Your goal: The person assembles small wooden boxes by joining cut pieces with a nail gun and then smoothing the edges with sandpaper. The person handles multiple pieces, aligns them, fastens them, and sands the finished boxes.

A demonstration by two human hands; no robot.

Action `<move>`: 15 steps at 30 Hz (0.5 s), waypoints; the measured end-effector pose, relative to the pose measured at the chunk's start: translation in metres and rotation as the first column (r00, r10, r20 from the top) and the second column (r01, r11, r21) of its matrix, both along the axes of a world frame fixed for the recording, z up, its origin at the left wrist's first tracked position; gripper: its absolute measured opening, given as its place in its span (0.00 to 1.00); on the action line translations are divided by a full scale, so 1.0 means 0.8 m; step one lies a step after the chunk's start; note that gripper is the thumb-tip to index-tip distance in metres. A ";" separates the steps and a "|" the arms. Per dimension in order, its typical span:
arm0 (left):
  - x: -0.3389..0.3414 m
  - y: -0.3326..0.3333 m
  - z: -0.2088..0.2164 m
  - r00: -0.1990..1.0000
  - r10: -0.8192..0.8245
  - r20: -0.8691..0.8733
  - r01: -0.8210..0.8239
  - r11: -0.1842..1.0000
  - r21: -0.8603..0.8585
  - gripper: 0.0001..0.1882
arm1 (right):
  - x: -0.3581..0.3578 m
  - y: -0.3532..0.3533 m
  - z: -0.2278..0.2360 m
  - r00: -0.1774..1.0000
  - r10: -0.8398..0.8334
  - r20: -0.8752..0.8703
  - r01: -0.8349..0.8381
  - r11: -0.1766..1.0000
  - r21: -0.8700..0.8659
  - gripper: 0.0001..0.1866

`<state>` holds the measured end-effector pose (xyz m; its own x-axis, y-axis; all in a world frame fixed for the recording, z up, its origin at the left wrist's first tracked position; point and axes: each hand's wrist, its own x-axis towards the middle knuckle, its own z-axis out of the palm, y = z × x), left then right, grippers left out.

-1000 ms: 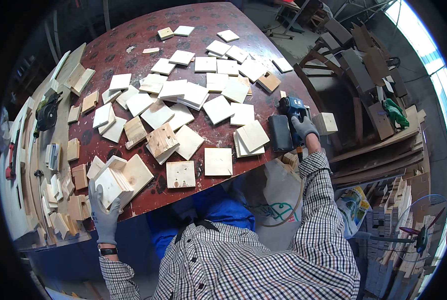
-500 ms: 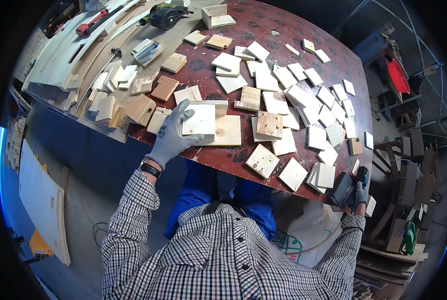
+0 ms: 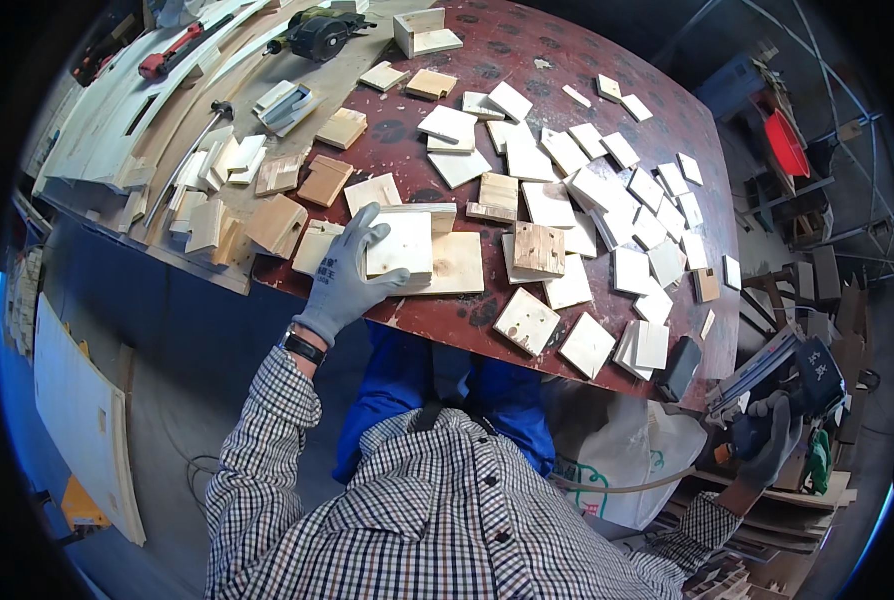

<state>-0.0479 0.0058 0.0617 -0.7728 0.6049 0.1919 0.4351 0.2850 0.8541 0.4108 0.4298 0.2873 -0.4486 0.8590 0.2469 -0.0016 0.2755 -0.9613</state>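
Note:
My left hand [image 3: 342, 280], in a grey glove, grips a thick square wooden block [image 3: 400, 245] by its left side, fingers at the back and thumb along the near side. The block rests on a wider pale board [image 3: 457, 265] near the front edge of the table. Off the table's right corner, my gloved right hand [image 3: 767, 437] is closed round the handle of a nail gun [image 3: 815, 378]. The nail gun has a dark body and a long metallic magazine, and a hose [image 3: 622, 488] runs toward it from below my right arm.
Many pale square wood pieces [image 3: 552, 202] lie scattered on the dark red table [image 3: 417, 322]. A black oblong object [image 3: 680, 368] lies at its right corner. Toward the left are a hammer [image 3: 222, 108], a circular saw [image 3: 319, 38] and a red tool [image 3: 172, 52]. A white bag [image 3: 637, 450] hangs below the edge.
My right hand has lifted the nail gun off the table's right corner and moved it right, beyond the edge. My left hand stays on the wooden block.

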 end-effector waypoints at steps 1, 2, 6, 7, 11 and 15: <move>-0.001 0.002 -0.004 1.000 -0.012 -0.008 0.013 1.000 0.026 0.53 | -0.029 -0.034 0.021 0.995 0.096 0.001 -0.096 0.994 -0.060 0.11; -0.002 0.001 -0.006 1.000 -0.013 -0.004 0.013 1.000 0.025 0.53 | -0.054 -0.047 0.030 0.953 0.303 -0.021 -0.303 0.945 -0.126 0.13; -0.007 0.006 0.005 0.999 -0.018 -0.026 0.018 1.000 -0.009 0.54 | -0.176 -0.122 0.011 0.834 0.552 0.026 -0.506 0.782 -0.364 0.13; -0.007 0.005 0.005 1.000 -0.011 -0.005 0.011 1.000 0.004 0.54 | -0.206 -0.133 0.001 0.771 0.630 0.090 -0.552 0.733 -0.397 0.13; -0.009 0.005 0.010 0.997 0.030 -0.068 -0.039 0.990 -0.134 0.56 | -0.334 -0.174 -0.030 0.495 0.811 0.312 -0.646 0.583 -0.493 0.14; -0.014 0.002 -0.001 0.964 0.037 -0.262 -0.076 0.987 -0.141 0.57 | -0.429 -0.205 -0.044 0.316 0.866 0.387 -0.697 0.489 -0.525 0.20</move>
